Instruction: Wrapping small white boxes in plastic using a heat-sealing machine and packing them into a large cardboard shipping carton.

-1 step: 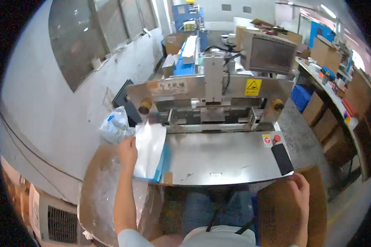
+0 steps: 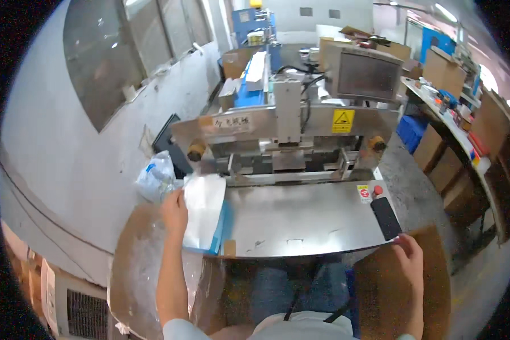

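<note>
My left hand (image 2: pixel 174 212) is closed at the left edge of a white sheet (image 2: pixel 203 207), fingers pinched on it. The sheet lies over a blue pad or folder (image 2: pixel 225 221) at the left end of a metal worktable (image 2: pixel 294 218). At the table's front right corner, my right hand (image 2: pixel 409 254) has thumb and fingers drawn together close to the lower end of a black phone (image 2: pixel 385 219). Whatever those fingers hold is too small to make out. Behind the worktable stands the machine's metal crossbar (image 2: pixel 314 120) with a press head (image 2: pixel 289 158) in its middle.
A red button (image 2: pixel 378 190) sits beyond the phone. Left of the sheet rests a plastic bag (image 2: pixel 156 177); below it stands a plastic-lined carton (image 2: pixel 147 260). Another cardboard box (image 2: pixel 391 294) is under my right arm. A monitor (image 2: pixel 368 73) hangs behind the crossbar.
The whole view has shifted slightly to the left. Both hands keep nearly the same places, left at the sheet and right by the table corner.
</note>
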Demonstrator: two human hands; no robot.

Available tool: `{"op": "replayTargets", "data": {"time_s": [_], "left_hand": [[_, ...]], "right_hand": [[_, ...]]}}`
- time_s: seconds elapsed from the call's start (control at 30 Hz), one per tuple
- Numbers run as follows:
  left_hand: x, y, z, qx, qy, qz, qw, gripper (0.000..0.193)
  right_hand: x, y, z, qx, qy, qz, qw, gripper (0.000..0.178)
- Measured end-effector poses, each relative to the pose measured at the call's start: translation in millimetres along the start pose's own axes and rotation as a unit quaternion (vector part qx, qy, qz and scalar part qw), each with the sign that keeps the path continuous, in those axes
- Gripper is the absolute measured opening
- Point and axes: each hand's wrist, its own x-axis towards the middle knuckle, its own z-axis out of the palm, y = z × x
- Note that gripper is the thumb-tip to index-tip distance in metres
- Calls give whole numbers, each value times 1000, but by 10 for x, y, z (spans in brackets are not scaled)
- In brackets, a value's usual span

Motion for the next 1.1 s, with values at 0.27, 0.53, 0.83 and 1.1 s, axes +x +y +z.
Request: {"op": "replayTargets", "data": {"time_s": [0.27,0.53,0.83,1.1], "left_hand": [[-469,1933,-292,-203,-228,70,949,12],[-1117,2623,-322,-348,-390,14,853,11],[-1599,2672,-185,-320,-441,-138,827,23],[-1704,2551,-98,-410,-428,-113,797,12]], "right_hand": [[342,-1097,866,-61,-75,-273,957,62],[227,-958,1314,-65,-272,-203,938,18],[140,-757,1279,-26,-80,-342,936,18],[129,-552,1191,11,-399,-97,912,27]]}}
